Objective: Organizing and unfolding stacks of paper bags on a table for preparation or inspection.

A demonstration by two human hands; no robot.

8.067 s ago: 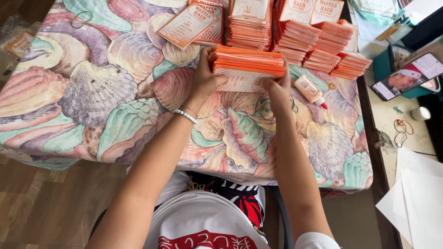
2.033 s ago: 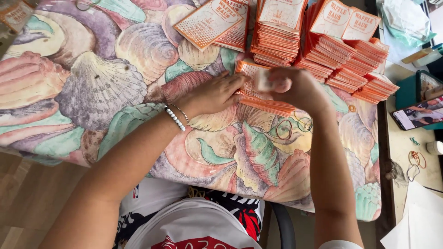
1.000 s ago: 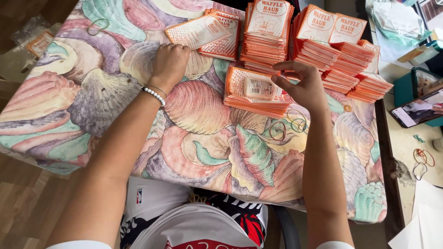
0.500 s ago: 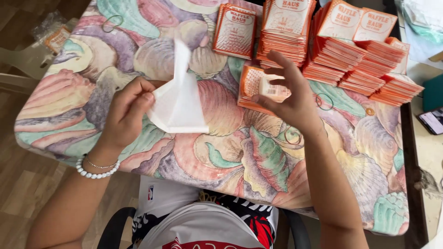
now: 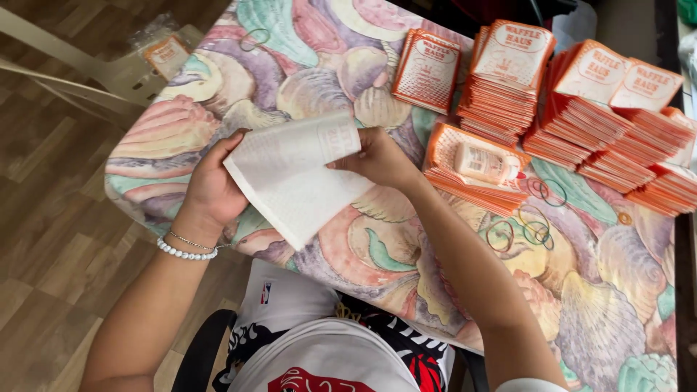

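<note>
Paper bag [image 5: 294, 181] looks thin and floppy, so I'm pinching its edges with left hand [image 5: 210, 185] and right hand [image 5: 374, 156], holding it just above the table [image 5: 581, 290] beside the orange stacks [image 5: 501, 80].

Both forearms extended forward; left hand [image 5: 212, 185] cupped, fingers curled; right hand [image 5: 375, 154] pinching, thumb against fingertips.

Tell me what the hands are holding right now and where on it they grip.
Both hold one white, thin paper bag: the left hand grips its left edge, the right hand pinches its upper right corner.
</note>
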